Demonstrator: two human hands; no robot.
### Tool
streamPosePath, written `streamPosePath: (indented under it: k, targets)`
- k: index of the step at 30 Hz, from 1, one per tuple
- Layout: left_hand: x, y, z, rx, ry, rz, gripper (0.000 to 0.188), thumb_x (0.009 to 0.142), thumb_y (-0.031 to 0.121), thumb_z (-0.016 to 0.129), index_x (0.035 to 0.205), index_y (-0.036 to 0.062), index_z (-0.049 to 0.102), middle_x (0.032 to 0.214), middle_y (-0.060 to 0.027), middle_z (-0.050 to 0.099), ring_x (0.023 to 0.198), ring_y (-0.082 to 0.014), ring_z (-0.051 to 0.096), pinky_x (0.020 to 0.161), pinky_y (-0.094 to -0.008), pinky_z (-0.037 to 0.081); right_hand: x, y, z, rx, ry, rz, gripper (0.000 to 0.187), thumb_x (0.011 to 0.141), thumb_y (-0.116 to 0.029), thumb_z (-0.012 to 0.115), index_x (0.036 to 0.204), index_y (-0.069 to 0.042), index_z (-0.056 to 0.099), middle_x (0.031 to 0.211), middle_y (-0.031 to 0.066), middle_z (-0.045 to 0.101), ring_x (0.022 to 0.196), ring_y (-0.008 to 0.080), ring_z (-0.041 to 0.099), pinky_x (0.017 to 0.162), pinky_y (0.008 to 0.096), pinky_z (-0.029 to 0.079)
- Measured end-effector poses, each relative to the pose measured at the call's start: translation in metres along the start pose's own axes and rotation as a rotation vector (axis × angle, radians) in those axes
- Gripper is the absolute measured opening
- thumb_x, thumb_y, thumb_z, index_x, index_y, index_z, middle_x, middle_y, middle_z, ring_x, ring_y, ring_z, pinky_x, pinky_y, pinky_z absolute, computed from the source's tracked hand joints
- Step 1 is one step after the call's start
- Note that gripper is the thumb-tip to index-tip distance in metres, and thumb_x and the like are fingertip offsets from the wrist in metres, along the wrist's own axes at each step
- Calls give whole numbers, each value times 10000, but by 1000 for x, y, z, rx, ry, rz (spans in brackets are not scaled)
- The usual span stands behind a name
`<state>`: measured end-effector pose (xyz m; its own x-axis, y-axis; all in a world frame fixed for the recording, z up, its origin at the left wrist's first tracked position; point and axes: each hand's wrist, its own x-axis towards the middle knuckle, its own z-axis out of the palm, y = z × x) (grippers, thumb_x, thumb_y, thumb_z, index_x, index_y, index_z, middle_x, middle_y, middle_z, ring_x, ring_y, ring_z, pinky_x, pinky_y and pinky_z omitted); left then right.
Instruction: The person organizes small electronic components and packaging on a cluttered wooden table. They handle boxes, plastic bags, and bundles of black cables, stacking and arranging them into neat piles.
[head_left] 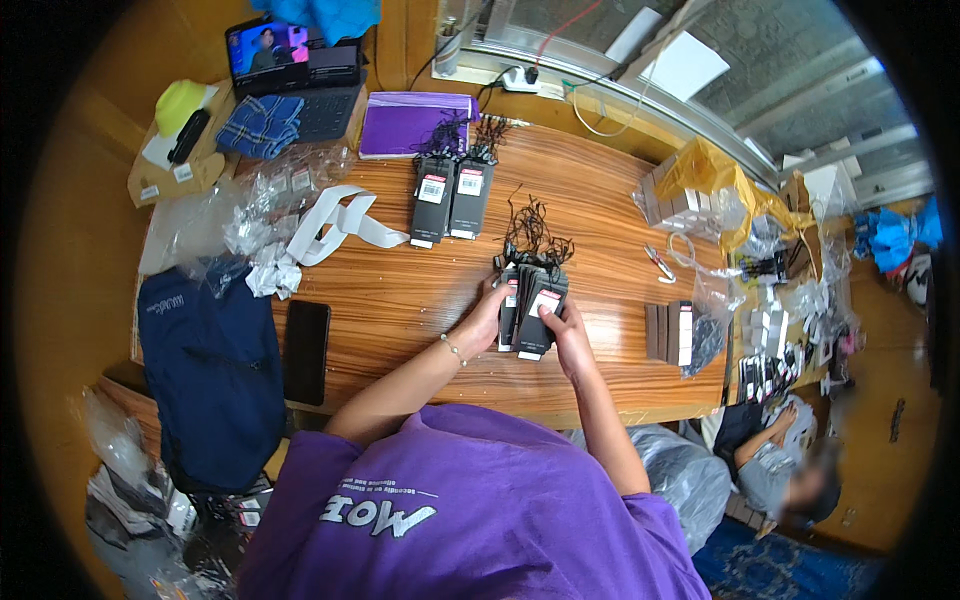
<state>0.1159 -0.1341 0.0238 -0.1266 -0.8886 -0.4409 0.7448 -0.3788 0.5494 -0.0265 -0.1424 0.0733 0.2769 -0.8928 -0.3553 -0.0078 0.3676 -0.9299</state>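
Observation:
Over the middle of the wooden table, a bundle of black hang tags with white stickers and tangled black strings is gripped between my two hands. My left hand closes on its left side, by a tag standing slightly apart from the rest. On the other side my right hand holds the stack, thumb on the front sticker. Farther back lie two more stacks, a left tag stack and a right tag stack, side by side with their strings pointing away.
A white strip roll, crumpled paper and clear plastic lie left, near a phone and a navy cloth bag. Behind are a purple notebook and laptop. Small boxes and snips sit right; another person is beyond.

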Motion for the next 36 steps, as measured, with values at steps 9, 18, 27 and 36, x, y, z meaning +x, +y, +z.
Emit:
streamPosePath:
  k: [9, 18, 27, 36]
  targets:
    - [-1, -8, 2, -181, -8, -74, 562, 918, 538, 221, 1109, 80, 487, 948, -63, 604, 846, -157, 598, 769, -317, 501, -3, 1, 10, -477, -9, -132, 367, 773, -124, 621, 1106, -1, 528, 1055, 105, 529, 957, 175, 518, 828, 290, 414]
    - [-10, -13, 18, -281, 96, -190, 659, 880, 621, 169, 1087, 127, 552, 949, -49, 615, 852, -173, 601, 740, -342, 505, -1, -11, 18, -153, -118, 69, 837, 709, -119, 563, 1402, -33, 102, 1295, 166, 380, 1154, 232, 414, 954, 293, 338]
    - [-28, -23, 27, -350, 178, -163, 375, 935, 458, 313, 1195, 188, 309, 983, -40, 535, 865, -142, 572, 702, -304, 506, -6, -19, 12, -154, -232, 167, 865, 694, -161, 638, 1400, -71, 146, 1209, 140, 458, 1090, 213, 457, 921, 297, 366]
    - [-45, -19, 48, -87, 155, 157, 535, 916, 512, 316, 1256, 100, 278, 1087, -79, 463, 1011, -150, 497, 870, -290, 421, -17, -9, -1, -41, -223, 154, 712, 720, -157, 637, 1324, -36, 279, 1174, 111, 476, 1075, 192, 465, 925, 297, 364]
